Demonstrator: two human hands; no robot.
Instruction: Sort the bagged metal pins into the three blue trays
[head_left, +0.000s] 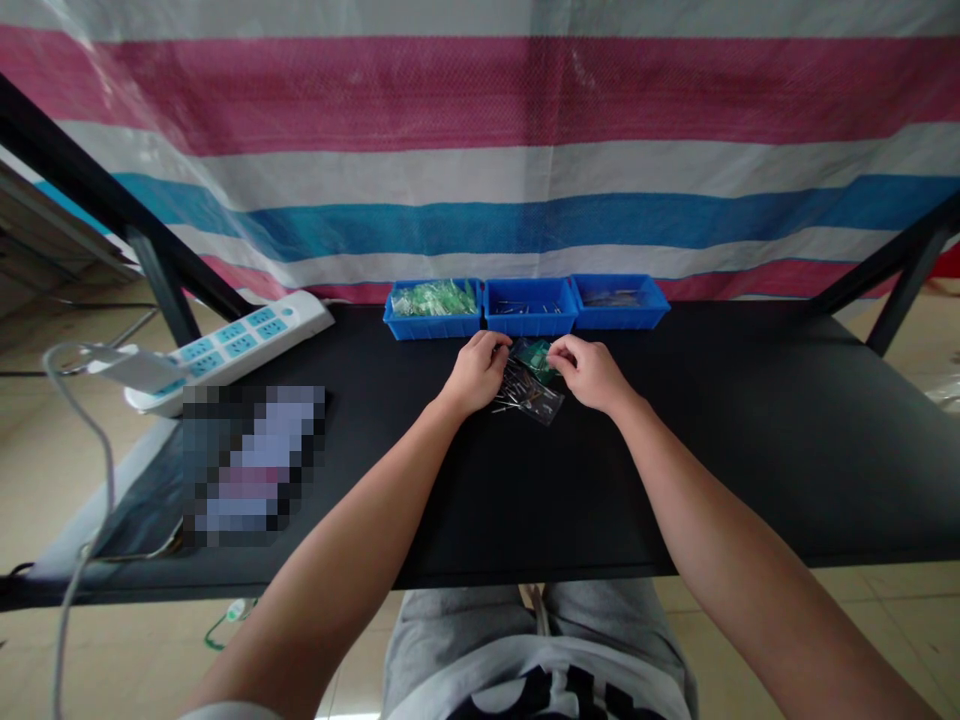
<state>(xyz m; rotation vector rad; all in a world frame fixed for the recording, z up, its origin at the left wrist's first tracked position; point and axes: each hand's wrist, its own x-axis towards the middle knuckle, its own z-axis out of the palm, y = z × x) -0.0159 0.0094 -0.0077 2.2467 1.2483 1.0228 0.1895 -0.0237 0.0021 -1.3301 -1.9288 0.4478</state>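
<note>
Metal pieces: I have a loose cluster of thin metal pieces (516, 383) lying in and around a clear bag (546, 402) near the middle of the table, between the two hands
Green packet: the small green packet (535, 357) sits against the far side of that cluster
Left hand: the left hand (480, 368) has its fingers curled at the near-left edge of the cluster; from my feed I cannot tell if they are clamped on anything
Right hand: the right hand (589, 370) has thumb and forefinger close together at the right edge of the green packet; I cannot tell if they pinch it
Blue bins: three stand in a row just beyond the hands; the left bin (433, 328) holds green bags (435, 298), the middle bin (529, 324) a few thin metal pieces, the right bin (621, 318) contents too dim for me to name
Writing: the shirt (517, 690) carries bold black print, cut off and unreadable; the flat thing (259, 465) at left is pixelated
Power strip: the white power strip (240, 345) has pale blue sockets and a plugged-in charger (139, 368)
Surface: black table (525, 510)
Room: a striped sheet (480, 95) hangs behind, over tiled floor (900, 630)
</note>
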